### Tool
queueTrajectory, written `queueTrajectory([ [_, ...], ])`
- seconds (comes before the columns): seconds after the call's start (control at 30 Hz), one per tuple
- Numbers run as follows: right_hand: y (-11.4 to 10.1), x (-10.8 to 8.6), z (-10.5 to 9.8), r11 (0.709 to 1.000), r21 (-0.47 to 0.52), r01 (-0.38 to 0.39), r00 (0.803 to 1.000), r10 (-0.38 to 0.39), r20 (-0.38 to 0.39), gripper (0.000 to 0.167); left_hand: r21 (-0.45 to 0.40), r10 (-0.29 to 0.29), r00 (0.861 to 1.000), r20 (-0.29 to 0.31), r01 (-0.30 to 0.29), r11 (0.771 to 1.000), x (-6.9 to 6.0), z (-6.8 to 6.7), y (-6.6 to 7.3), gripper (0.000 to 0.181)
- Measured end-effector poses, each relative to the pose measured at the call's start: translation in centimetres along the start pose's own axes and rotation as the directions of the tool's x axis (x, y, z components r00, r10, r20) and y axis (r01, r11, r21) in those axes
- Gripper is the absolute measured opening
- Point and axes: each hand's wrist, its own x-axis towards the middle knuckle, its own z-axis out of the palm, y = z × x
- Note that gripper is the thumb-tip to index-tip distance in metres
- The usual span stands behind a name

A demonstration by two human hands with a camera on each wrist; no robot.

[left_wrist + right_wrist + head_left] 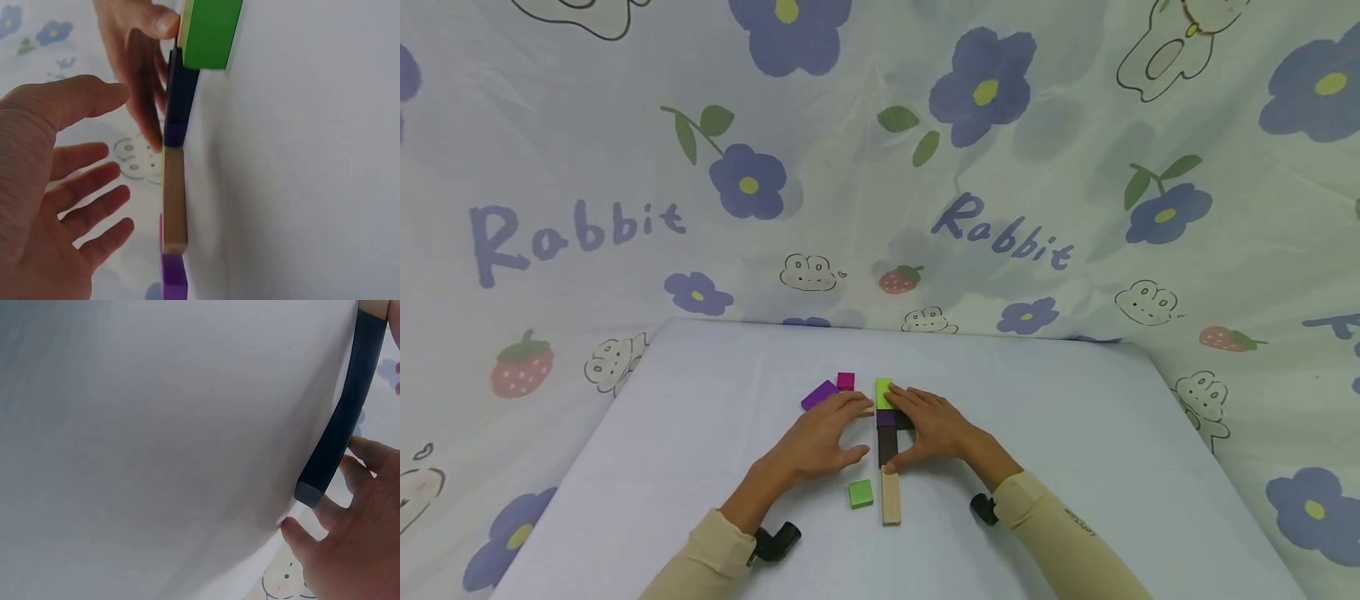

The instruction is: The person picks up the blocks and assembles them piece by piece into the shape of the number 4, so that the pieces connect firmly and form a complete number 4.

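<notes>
My right hand (936, 427) lies over a line of blocks with its fingers spread. Its fingertips touch the lime block (883, 393) at the far end, and its thumb rests where the black block (887, 447) meets the plain wooden block (891, 498). A small dark purple block (887, 417) sits between the lime and black ones. Another black block (905, 419) lies partly hidden beside the right fingers. My left hand (822, 435) hovers left of the line, fingers apart and holding nothing. A second wooden block (175, 200) is largely hidden by it in the head view.
A purple block (818, 395) and a magenta cube (846, 381) lie beyond the left hand. Nearer, a green block (861, 493) sits just left of the wooden block. A white-covered table (1075, 433) meets a patterned curtain (850, 208) at the back.
</notes>
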Motion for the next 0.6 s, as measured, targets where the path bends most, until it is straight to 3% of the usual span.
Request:
queueTrajectory([
  [0.17, 0.0, 0.0, 0.0, 1.000, 0.009, 0.005, 1.000, -0.005, -0.007, 0.117, -0.009, -0.049, 0.999, -0.021, 0.049, 0.999, 0.2, -0.2, -1.0, 0.067],
  [0.43, 0.0, -0.1, 0.0, 1.000, 0.003, 0.005, 1.000, -0.005, -0.006, 0.118, 0.013, -0.126, 0.992, -0.008, 0.126, 0.992, 0.6, 0.0, -2.1, 0.070],
  [0.6, 0.0, -0.1, 0.0, 1.000, 0.005, 0.006, 1.000, -0.006, -0.008, 0.117, 0.002, -0.141, 0.990, -0.008, 0.141, 0.990, 1.0, 0.1, -2.7, 0.068],
])
